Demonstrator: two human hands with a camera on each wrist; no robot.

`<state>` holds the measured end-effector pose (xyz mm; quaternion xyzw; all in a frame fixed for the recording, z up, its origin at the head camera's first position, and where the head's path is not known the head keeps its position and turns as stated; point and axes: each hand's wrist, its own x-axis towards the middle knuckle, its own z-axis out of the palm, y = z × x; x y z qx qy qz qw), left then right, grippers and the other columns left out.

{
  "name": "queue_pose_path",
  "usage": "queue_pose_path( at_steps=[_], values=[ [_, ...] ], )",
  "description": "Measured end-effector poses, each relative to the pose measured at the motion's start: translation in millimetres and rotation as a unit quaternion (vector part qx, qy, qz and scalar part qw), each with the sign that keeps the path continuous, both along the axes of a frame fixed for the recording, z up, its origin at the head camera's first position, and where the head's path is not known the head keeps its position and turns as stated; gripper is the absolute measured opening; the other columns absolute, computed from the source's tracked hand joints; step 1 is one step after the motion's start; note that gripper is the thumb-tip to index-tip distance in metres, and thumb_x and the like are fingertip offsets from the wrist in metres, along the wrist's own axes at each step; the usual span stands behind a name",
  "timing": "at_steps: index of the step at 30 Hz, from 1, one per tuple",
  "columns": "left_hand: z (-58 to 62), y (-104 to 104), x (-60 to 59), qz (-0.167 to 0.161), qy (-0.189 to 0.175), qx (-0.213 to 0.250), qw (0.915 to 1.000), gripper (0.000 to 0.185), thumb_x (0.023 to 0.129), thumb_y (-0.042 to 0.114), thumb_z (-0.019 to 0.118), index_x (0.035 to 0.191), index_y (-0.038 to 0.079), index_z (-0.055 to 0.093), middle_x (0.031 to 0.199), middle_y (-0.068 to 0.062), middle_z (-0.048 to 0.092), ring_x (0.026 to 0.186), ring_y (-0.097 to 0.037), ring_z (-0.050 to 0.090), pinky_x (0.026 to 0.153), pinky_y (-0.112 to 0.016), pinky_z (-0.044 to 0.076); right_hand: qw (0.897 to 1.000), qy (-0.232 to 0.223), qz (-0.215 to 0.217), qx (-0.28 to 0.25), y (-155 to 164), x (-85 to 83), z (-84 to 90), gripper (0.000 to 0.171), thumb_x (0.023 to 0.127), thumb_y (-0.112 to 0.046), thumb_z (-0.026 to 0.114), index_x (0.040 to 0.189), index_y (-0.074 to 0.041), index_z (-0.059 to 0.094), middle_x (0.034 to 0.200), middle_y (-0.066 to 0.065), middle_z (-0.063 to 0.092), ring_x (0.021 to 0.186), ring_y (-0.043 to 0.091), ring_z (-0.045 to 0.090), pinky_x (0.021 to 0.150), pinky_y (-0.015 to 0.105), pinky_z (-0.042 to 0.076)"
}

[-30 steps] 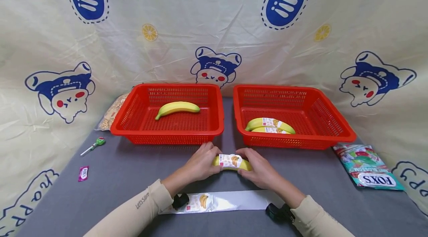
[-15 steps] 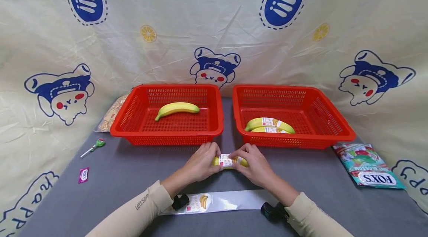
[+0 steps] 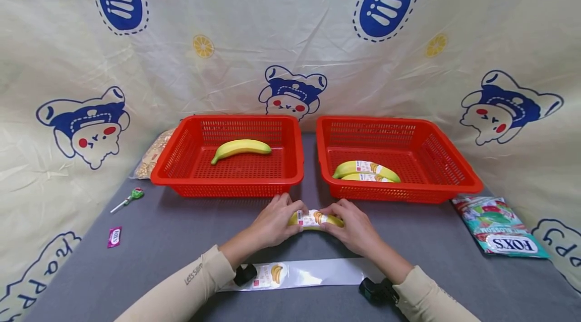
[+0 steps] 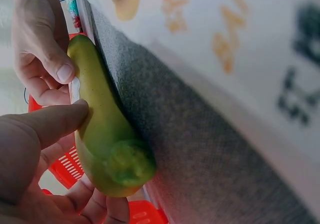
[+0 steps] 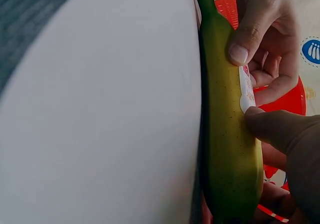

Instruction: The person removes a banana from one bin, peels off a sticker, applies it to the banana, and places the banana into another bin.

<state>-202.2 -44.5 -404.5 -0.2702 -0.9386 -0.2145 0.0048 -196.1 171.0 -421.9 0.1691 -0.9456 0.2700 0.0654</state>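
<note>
A grey cloth-covered bench (image 3: 172, 241) fills the near part of the room, closed in at the far side and both flanks by a cream plastic sheet (image 3: 290, 34) printed with blue cartoon figures and round badges. Near the middle of the bench, just in front of the gap between two red baskets, a banana (image 3: 316, 220) lies on the cloth with a printed label (image 3: 312, 218) round its middle. The left hand (image 3: 274, 222) grips its left end, fingers curled over it; the right hand (image 3: 356, 226) grips the right end, thumb pressed at the label's edge.

The left basket (image 3: 227, 184) holds one bare banana (image 3: 240, 148); the right basket (image 3: 404, 192) holds two labelled bananas (image 3: 365, 169). A clear strip of label backing (image 3: 313, 272) lies nearest of all, between the forearms. At the right sits a sweets bag (image 3: 497, 226); at the left, a lollipop (image 3: 128, 198), a small pink sachet (image 3: 113, 236) and, farther back, a bag of nuts (image 3: 152, 158).
</note>
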Motion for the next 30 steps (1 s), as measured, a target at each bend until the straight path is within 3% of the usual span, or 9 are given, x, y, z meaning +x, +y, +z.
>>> queue_pose_path(
  at_steps=[11,16,21,30],
  values=[
    [-2.3,-1,2.3,-0.001,0.076,0.003,0.9971,0.033,0.077,0.027,0.077,0.103,0.010,0.067,0.091,-0.004,0.057,0.087,-0.018,0.050,0.079,-0.031,0.044,1.000,0.000,-0.003,0.011,-2,-0.2,1.6,0.030,0.074,-0.026,0.080,0.101,-0.019,0.069,0.089,-0.003,0.058,0.081,0.009,0.048,0.070,0.027,0.040],
    [-2.6,-1,2.9,-0.001,0.082,-0.001,0.9966,0.034,0.076,0.028,0.077,0.101,0.008,0.066,0.091,-0.004,0.057,0.087,-0.019,0.051,0.079,-0.031,0.045,1.000,-0.003,0.012,0.011,-10,-2.1,4.7,0.034,0.074,-0.026,0.079,0.106,-0.022,0.069,0.096,-0.001,0.058,0.090,0.012,0.047,0.075,0.030,0.040],
    [-1.3,-1,3.9,-0.003,0.089,-0.007,0.9960,0.034,0.076,0.028,0.078,0.101,0.008,0.066,0.090,-0.004,0.057,0.085,-0.018,0.050,0.077,-0.029,0.045,0.998,0.015,0.036,0.040,-20,-5.9,5.7,0.032,0.074,-0.031,0.079,0.104,-0.025,0.071,0.093,-0.002,0.057,0.088,0.013,0.045,0.073,0.029,0.038],
    [-1.4,-2,5.3,0.002,0.090,-0.001,0.9959,0.033,0.076,0.028,0.078,0.099,0.008,0.065,0.090,-0.004,0.056,0.086,-0.019,0.050,0.079,-0.030,0.045,0.998,0.021,0.005,0.057,-12,-3.4,3.6,0.036,0.070,-0.033,0.081,0.103,-0.020,0.073,0.085,-0.002,0.057,0.080,0.011,0.046,0.068,0.026,0.036]
  ],
)
